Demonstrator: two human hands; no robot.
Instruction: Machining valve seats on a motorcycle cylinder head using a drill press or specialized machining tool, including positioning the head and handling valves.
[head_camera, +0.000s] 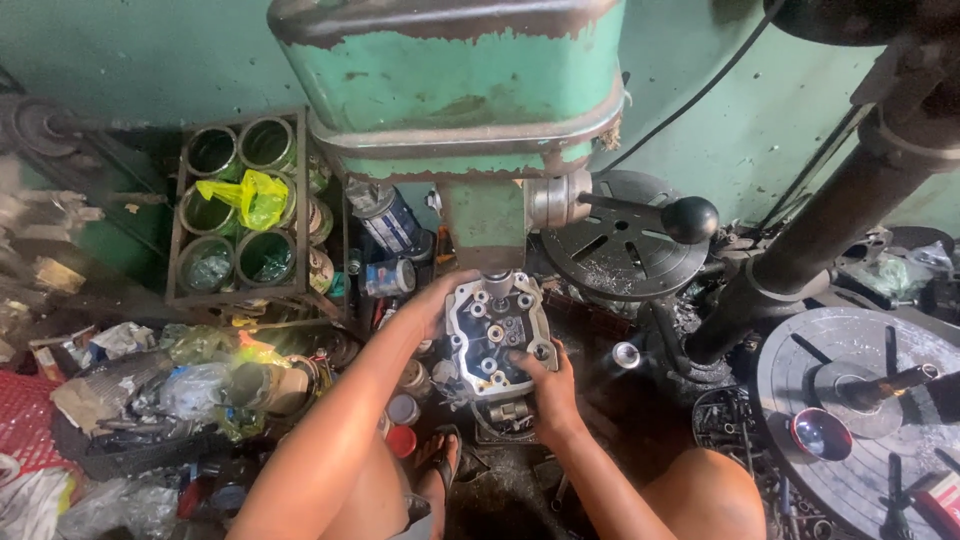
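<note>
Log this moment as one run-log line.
left hand: grips metal engine part | right hand: grips its lower edge | part under green drill press

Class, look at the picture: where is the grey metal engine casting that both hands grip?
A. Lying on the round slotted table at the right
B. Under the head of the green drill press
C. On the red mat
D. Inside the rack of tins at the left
B: the left hand and right hand hold the engine casting directly below the green drill press head.

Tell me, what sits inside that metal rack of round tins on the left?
The rack holds six open tins; a yellow-green plastic bag lies across the middle pair. The lower tins show greenish contents I cannot identify; the tin bottoms are hidden.
</note>
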